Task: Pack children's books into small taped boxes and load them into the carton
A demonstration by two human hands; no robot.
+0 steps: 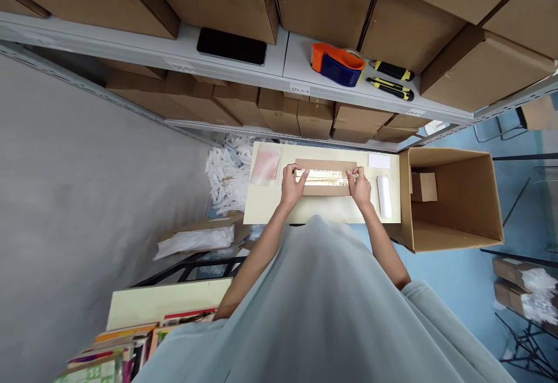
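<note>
A flat, long cardboard box (326,190) lies across the cream table (270,211) in front of me. Along its middle runs a strip of shiny clear packing tape (326,178), which glints in the light. My left hand (293,186) grips the box's left end, thumb over the tape and fingers at the edge. At the right end my right hand (360,189) holds on in the same way, its thumb by the tape's end. To the left lies a pinkish clear plastic bag (265,164). A white roll (384,196) and a small white card (379,161) are to the right.
A large open carton (453,235) with a small box (424,187) inside adjoins the table's right side. Overhead, a metal shelf (279,69) bears cartons, a phone (231,46), an orange-blue tape dispenser (337,64) and yellow-black cutters (392,71). White scraps (231,174) heap at left.
</note>
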